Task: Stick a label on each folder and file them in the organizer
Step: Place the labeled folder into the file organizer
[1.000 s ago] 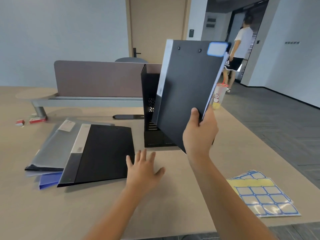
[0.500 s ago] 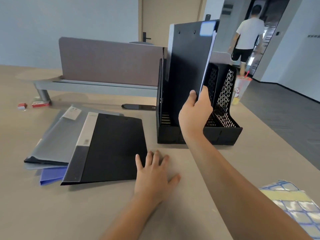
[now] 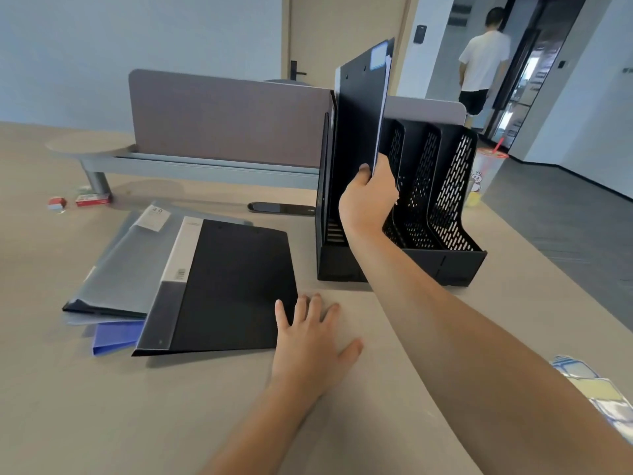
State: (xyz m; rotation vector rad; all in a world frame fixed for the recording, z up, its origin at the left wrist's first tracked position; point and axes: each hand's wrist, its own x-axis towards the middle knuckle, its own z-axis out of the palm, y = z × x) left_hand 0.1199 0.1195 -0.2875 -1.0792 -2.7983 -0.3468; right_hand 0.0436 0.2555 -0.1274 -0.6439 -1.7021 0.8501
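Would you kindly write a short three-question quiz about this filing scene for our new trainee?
1. True or false: the right hand grips the labelled black folder upright in the organizer's leftmost slot.
2. Which colour is the folder at the bottom of the pile? A) blue B) red C) green
3. Fill in: the left hand lies flat on the ____, beside the black folder on the pile.

Key: 1 true. 2 A, the blue folder. 3 table.
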